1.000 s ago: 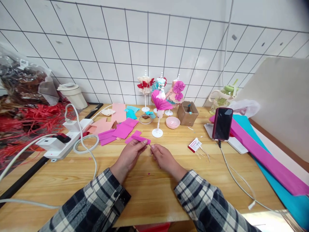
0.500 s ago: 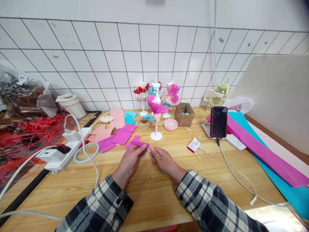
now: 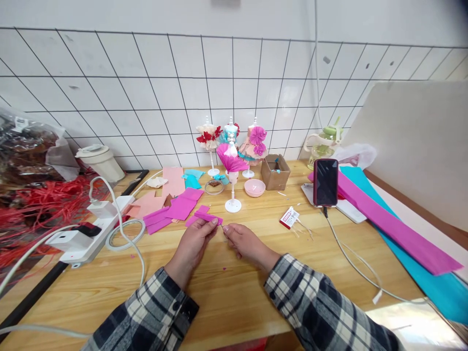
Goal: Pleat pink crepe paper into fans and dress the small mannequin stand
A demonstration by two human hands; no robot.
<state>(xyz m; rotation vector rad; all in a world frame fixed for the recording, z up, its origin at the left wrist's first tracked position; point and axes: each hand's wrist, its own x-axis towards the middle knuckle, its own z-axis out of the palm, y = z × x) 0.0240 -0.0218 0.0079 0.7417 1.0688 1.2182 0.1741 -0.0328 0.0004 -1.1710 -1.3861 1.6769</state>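
My left hand [image 3: 194,244] pinches a narrow folded magenta paper strip [image 3: 208,216] between thumb and fingers. Close to its right, my right hand [image 3: 245,241] is closed in a pinch at the strip's end, on something thin, too small to make out. Just beyond both hands stands a small white dress form [image 3: 233,187] with a fanned magenta paper skirt. More magenta paper [image 3: 185,204] lies to the left of the strip. Behind are three decorated dress forms, one with a red and cream skirt [image 3: 209,137], one turquoise, one pink with magenta rosettes [image 3: 254,142].
A pink bowl [image 3: 255,188] and a cardboard box [image 3: 275,172] stand behind my right hand. A phone [image 3: 325,183] is propped at the right, near long paper sheets [image 3: 395,219]. A power strip [image 3: 95,234] with cables lies left.
The whole view has shifted slightly, so things appear a little further left. My right hand's fingers have moved slightly at the strip's end; both hands otherwise keep their places.
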